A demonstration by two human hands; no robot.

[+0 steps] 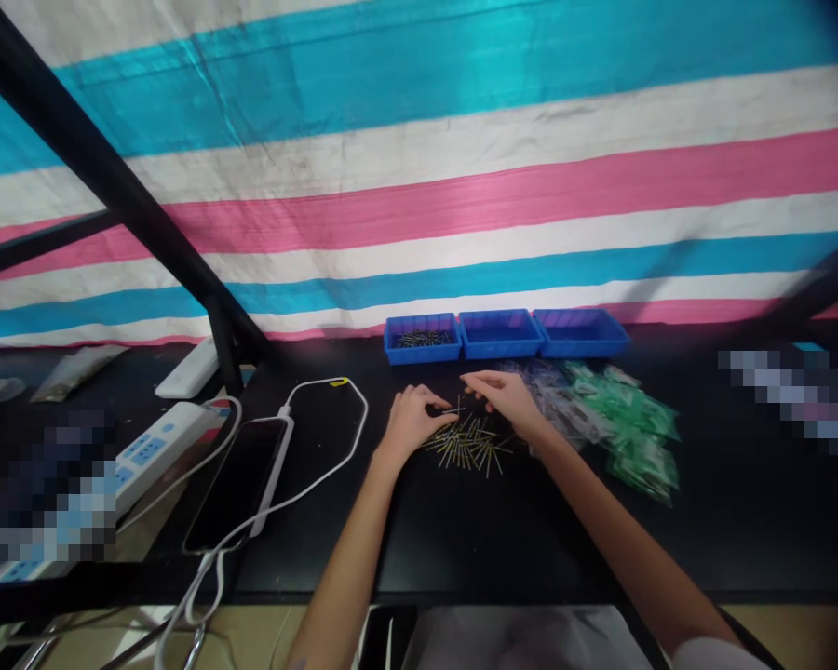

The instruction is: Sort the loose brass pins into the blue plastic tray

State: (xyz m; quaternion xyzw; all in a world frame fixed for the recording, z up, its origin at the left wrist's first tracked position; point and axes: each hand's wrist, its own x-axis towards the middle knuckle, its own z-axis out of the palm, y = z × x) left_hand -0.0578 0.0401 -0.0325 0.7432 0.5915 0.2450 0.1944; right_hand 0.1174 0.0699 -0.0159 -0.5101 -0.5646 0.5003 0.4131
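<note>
Pale clothing shows at the bottom edge, nearer the camera than the pile of long, thin screws or nails on the black table. The left hand is at the pile's upper left, thumb and forefinger curved towards each other beside a couple of slim metal pieces; whether it grips one, I cannot tell. Beyond the pile, slightly to its right, the right hand has thumb and forefinger drawn close together, perhaps on a small piece, though the tips are too small to be sure.

Behind the pile stand three joined blue trays. The left tray holds many dark metal pieces, while the middle tray and right tray show none. Many pieces are loose in the pile, so I judge much handling is left; whether those in the tray came from it cannot be told.

Right of the pile lie clear packets, partly behind the right hand and forearm, and green packets; their contents are unclear. Well left of it are a phone, a white cable and a power strip, partly pixelated. Another pixelated patch hides something far right.
</note>
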